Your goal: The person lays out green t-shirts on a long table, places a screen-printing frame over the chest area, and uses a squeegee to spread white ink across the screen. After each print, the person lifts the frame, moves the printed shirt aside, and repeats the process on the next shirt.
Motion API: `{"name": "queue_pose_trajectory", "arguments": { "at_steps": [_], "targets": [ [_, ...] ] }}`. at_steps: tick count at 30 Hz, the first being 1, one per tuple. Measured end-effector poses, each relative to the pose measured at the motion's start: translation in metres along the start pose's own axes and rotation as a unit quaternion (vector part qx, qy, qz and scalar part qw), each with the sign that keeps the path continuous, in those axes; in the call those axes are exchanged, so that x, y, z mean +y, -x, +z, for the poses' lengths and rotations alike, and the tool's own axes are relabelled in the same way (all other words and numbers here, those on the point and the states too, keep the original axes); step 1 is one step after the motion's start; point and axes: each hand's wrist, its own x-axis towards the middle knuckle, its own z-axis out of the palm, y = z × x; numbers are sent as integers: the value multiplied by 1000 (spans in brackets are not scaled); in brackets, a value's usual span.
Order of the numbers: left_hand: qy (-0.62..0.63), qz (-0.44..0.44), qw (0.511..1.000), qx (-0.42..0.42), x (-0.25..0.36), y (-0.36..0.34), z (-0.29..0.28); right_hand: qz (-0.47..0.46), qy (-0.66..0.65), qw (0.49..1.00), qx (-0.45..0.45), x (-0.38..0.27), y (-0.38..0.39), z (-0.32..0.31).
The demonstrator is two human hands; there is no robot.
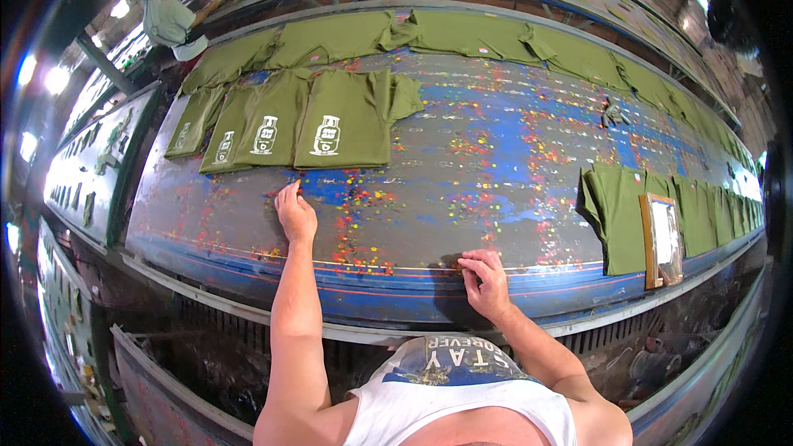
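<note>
My left hand point(296, 213) reaches forward over the long printing table point(446, 215), just short of the hem of a green printed shirt point(347, 128). Its fingers are bent and bunched; whatever they may hold is too small to make out. White bottle-shaped prints mark this shirt and the green shirt beside it point(263, 120). Over the table's near edge hovers my right hand point(485, 283), its fingers loosely bent and the thumb apart, with no thing visible in it. A dark shadow falls on the table beside that hand.
A wood-framed screen point(662, 239) leans on green shirts point(619, 223) at the right. More green shirts point(471, 35) line the far side. A small dark object point(614, 113) lies on the paint-spotted surface. Another person point(169, 21) stands at the far left.
</note>
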Motion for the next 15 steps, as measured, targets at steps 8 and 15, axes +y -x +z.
{"name": "queue_pose_trajectory", "arguments": {
  "at_steps": [8, 15],
  "targets": [
    [-192, -95, 949, -232, 72, 70, -45, -69, -73, 995, 19, 0, 32, -87],
    [-239, -108, 929, -262, 153, 151, -59, -85, -132, 988, 7, 27, 77, -207]
  ]
}}
